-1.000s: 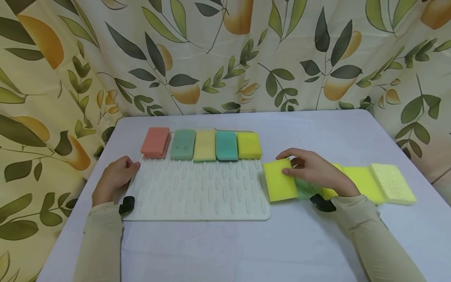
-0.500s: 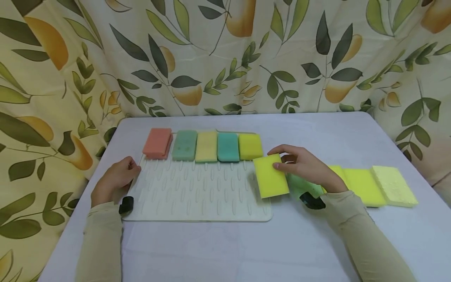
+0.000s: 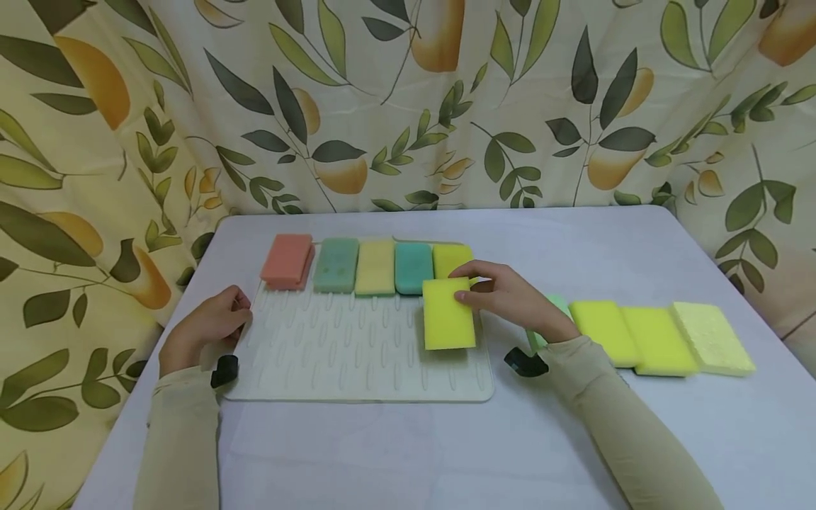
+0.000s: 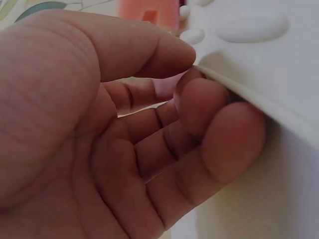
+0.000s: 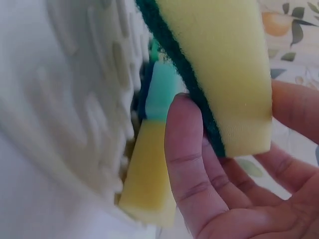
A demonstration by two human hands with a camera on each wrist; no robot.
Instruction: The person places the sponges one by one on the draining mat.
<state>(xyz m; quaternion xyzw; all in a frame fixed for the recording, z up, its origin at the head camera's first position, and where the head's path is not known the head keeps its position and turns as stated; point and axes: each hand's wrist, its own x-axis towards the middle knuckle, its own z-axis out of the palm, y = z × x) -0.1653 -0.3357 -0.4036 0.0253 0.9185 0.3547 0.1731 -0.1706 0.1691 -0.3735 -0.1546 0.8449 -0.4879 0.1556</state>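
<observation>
My right hand (image 3: 510, 301) holds a yellow scouring sponge (image 3: 446, 319) by its right edge, over the right part of a white ridged mat (image 3: 344, 361). The right wrist view shows a dark green scrub layer (image 5: 184, 69) on the sponge, with thumb and fingers on opposite sides. My left hand (image 3: 207, 326) pinches the mat's left edge between thumb and curled fingers, as the left wrist view shows. Along the mat's back stand a red sponge (image 3: 287, 261), a green one (image 3: 336, 265), a beige one (image 3: 375, 268), a teal one (image 3: 414, 268) and a partly hidden yellow one (image 3: 451, 258).
Right of the mat, a light green sponge (image 3: 537, 341) lies partly behind the right hand. Beside it are two yellow sponges (image 3: 602, 329) and a paler one (image 3: 710, 338). A leaf-patterned curtain (image 3: 408, 106) hangs behind the white-covered table (image 3: 357, 453).
My right hand has carried the yellow sponge left, from beside the mat to over its right part, uncovering more of the sponges at right. The left hand stays at the mat's edge.
</observation>
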